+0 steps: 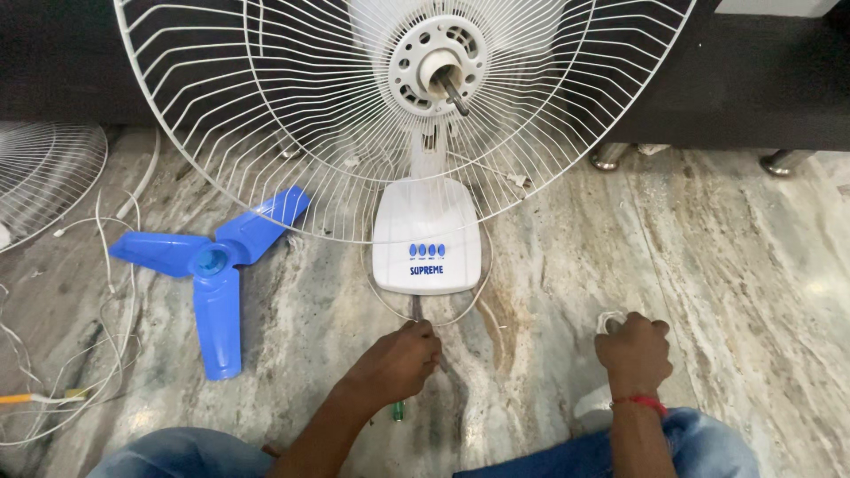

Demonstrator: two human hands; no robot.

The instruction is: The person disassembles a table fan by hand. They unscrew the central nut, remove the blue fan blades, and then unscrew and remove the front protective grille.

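Observation:
A white table fan (427, 235) stands on the marble floor with its rear wire guard (292, 115) mounted and the bare motor shaft (453, 93) sticking out. My left hand (397, 361) is closed around a screwdriver (414, 310) with a green handle tip, its metal shaft pointing at the front edge of the fan's base. My right hand (634, 347) is fisted around a small white part (609, 320) on the floor to the right. A blue three-blade fan propeller (212, 261) lies to the left of the base.
The loose front wire guard (44, 177) lies at the far left, with white cables (106, 292) strewn beside it. A dark cabinet on metal feet (611, 158) runs along the back. My jeans-clad knees (699, 447) fill the bottom edge.

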